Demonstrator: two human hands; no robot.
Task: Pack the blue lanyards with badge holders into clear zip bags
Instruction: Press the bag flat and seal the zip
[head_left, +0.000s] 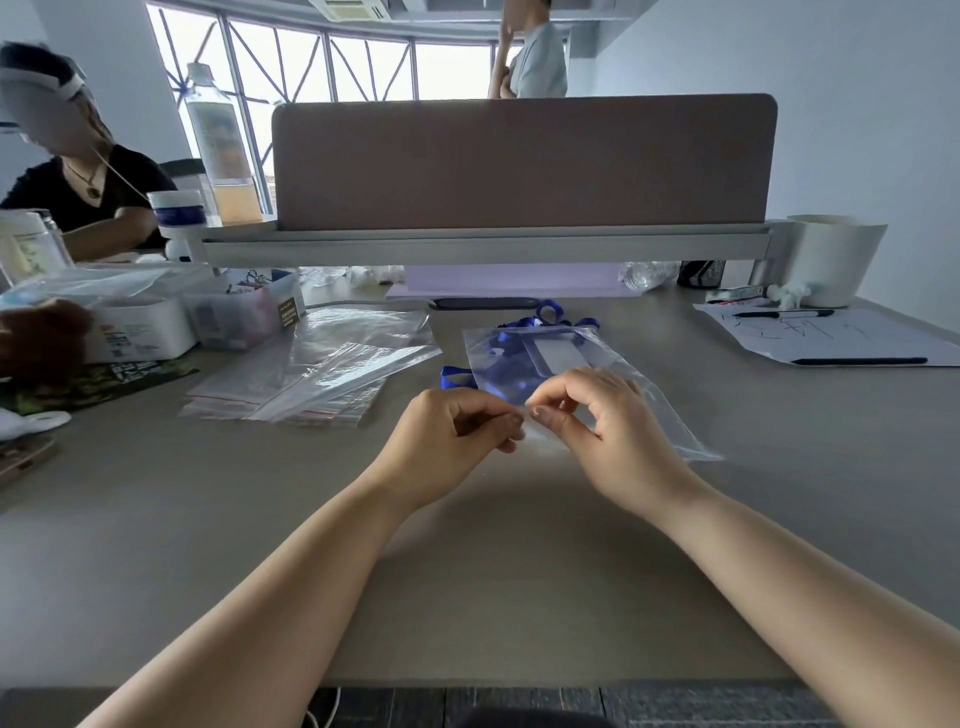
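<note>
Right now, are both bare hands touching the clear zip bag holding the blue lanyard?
Touching. The head view shows the left hand and right hand pinching the clear zip bag at its near edge.

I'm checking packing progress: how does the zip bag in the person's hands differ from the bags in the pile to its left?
The held zip bag contains a blue lanyard with a badge holder; the pile of bags looks empty. The held bag is pinched at its near edge by the left hand and right hand; the pile lies untouched. Both are clear plastic.

dim backlit scene, warped edges
</note>
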